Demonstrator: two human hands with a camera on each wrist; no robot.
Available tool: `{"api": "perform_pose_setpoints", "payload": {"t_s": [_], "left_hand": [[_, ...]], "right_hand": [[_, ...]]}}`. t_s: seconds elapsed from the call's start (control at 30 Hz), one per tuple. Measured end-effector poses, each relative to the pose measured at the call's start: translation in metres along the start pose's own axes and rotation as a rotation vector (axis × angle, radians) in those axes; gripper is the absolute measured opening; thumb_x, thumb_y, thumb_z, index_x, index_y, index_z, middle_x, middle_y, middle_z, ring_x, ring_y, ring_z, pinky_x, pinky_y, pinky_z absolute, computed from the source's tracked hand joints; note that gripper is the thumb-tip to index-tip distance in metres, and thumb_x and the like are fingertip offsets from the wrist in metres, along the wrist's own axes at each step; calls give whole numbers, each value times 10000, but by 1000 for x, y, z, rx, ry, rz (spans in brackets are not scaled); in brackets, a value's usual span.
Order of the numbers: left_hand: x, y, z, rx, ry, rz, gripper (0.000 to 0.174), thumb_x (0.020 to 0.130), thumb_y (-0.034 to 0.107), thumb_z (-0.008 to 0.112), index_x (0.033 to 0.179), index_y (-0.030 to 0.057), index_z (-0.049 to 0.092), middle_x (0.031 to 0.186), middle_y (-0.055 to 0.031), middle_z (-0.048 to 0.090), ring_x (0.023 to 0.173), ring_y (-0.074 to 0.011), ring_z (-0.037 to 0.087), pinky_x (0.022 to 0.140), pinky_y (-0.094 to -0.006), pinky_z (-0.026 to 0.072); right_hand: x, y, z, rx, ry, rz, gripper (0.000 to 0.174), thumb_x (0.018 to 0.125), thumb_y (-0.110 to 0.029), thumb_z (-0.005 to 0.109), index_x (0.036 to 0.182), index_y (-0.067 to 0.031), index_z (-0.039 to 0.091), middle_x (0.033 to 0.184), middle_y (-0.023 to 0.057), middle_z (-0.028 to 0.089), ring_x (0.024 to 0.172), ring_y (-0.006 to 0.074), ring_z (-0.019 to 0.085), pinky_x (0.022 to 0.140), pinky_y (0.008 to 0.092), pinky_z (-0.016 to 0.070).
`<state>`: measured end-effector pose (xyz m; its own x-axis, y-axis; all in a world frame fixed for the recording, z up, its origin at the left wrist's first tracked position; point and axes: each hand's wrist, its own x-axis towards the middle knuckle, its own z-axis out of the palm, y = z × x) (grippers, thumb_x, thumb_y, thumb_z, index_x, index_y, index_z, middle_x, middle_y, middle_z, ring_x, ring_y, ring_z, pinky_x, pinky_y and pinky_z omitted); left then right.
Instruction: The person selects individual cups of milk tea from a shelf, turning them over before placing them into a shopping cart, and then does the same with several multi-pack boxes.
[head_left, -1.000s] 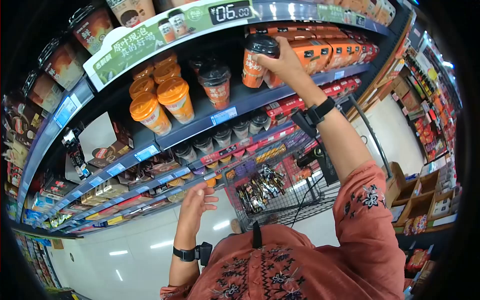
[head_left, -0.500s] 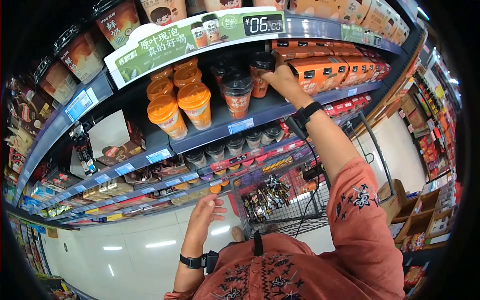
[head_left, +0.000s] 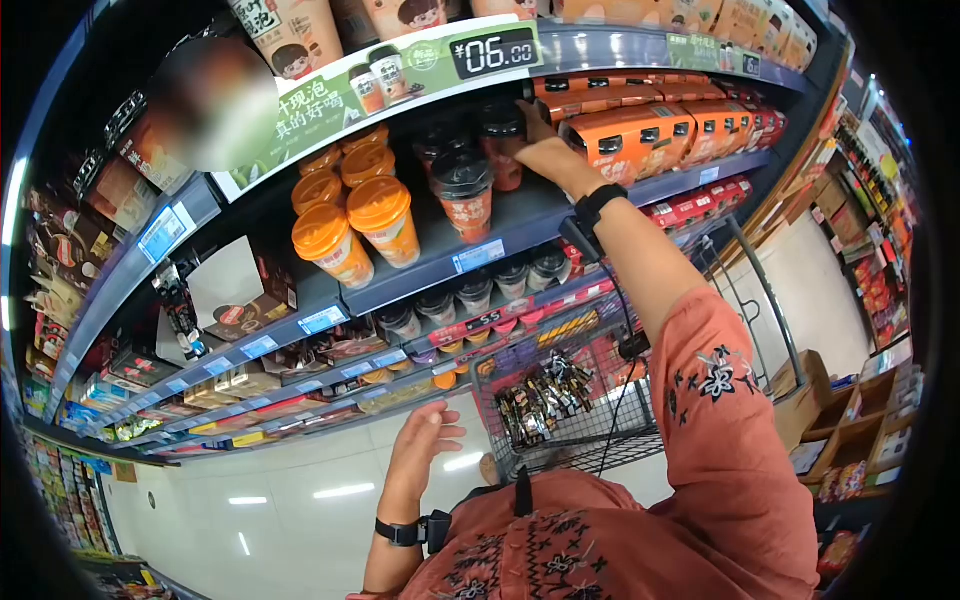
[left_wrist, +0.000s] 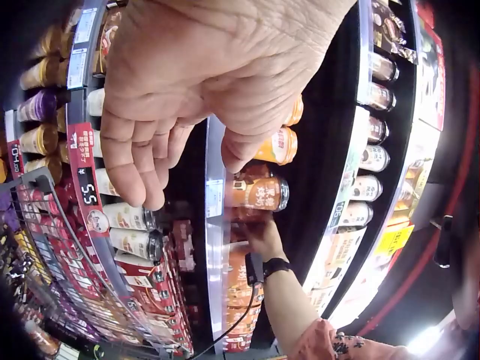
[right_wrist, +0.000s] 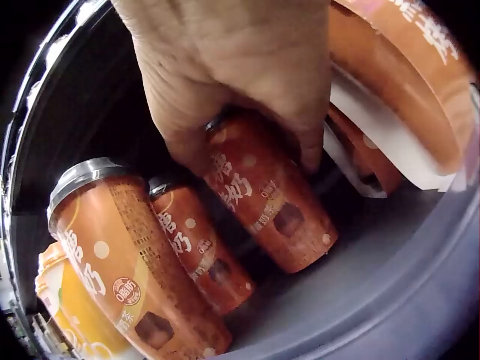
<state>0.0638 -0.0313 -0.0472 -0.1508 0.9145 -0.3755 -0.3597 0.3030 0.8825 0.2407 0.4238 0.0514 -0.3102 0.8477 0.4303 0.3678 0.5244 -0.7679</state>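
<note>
My right hand (head_left: 528, 138) reaches deep into the second shelf and grips a black-lidded orange-red drink cup (head_left: 503, 148) from the top. In the right wrist view the fingers (right_wrist: 309, 146) and thumb wrap around the lid end of this cup (right_wrist: 274, 206), which stands on the shelf floor behind two like cups (right_wrist: 135, 262) (right_wrist: 201, 251). My left hand (head_left: 428, 432) hangs free in front of the lower shelves, fingers relaxed and holding nothing; its bare palm (left_wrist: 187, 82) fills the left wrist view.
Orange-lidded cups (head_left: 385, 220) stand to the left on the same shelf (head_left: 500, 245), and orange boxes (head_left: 625, 135) to the right. A wire shopping cart (head_left: 565, 395) with packets in it is below my right arm. Price strips line the shelf edges.
My right hand has carried the cup from in front of the shelf edge back into the shelf, behind the front black-lidded cup. The left hand has barely moved.
</note>
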Motion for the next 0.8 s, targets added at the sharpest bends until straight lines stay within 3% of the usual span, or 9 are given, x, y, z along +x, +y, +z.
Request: {"api": "perform_pose_setpoints", "payload": {"t_s": [0.1,0.2,0.3,0.33,0.43,0.53,0.63,0.73,0.8], "left_hand": [[-2,1,9,10,-4,4,434,1043,328,546,1331,3,538,1183,-161,647,1006,-267,675,824,-380,565],[-4,1,17,21,-10,-2,433,1043,325,547,1327,-1,537,1179,-163,646,1003,-265,675,818,-373,570],[-4,-2,26,37,-21,-13,431,1044,320,546,1325,-6,535,1174,-166,645,1000,-263,675,812,-366,576],[-5,-2,29,47,-20,-15,431,1045,319,545,1325,-8,535,1172,-167,645,999,-263,676,810,-364,577],[-6,-2,36,74,-19,-30,433,1049,320,539,1327,-12,532,1174,-170,642,1003,-259,673,816,-363,575],[-8,4,49,100,-33,-18,437,1054,323,532,1330,-15,528,1184,-172,636,1015,-255,667,825,-362,566],[-4,12,60,122,-55,10,439,1059,322,522,1335,-19,525,1194,-171,630,1026,-251,661,831,-361,557],[6,13,70,148,-75,25,432,1061,317,516,1338,-15,526,1199,-166,629,1023,-248,662,830,-365,555],[13,13,77,167,-87,23,426,1060,316,518,1337,-8,531,1195,-158,632,1017,-246,664,827,-369,554]], "right_hand": [[-5,-3,-7,129,-39,55,948,791,-222,764,1555,6,251,1488,236,446,1403,316,431,1136,354,347],[-16,-6,-15,23,-61,-4,1114,722,-306,794,1576,24,159,1520,278,411,1428,368,411,1146,354,368],[-21,8,0,-306,129,-30,1091,722,-304,774,1574,7,166,1543,296,368,1466,376,346,1172,363,332],[-20,16,5,-283,164,-97,1035,729,-304,756,1557,-1,214,1558,312,331,1489,384,293,1193,373,299],[-28,17,4,-162,55,-6,897,757,-277,732,1502,11,326,1483,334,430,1427,417,390,1156,392,359],[-31,4,-5,-96,-219,251,834,811,-252,702,1515,4,336,1404,309,532,1343,438,483,1125,402,380],[-34,13,2,-33,-122,116,702,826,-256,695,1428,15,456,1303,304,609,1236,441,577,1056,426,449],[-37,18,3,-69,-180,196,710,839,-257,697,1433,39,444,1343,315,577,1273,439,549,1079,414,433],[-53,20,3,-64,-37,104,615,851,-257,684,1354,46,503,1308,327,595,1261,444,559,1065,432,447]]}}
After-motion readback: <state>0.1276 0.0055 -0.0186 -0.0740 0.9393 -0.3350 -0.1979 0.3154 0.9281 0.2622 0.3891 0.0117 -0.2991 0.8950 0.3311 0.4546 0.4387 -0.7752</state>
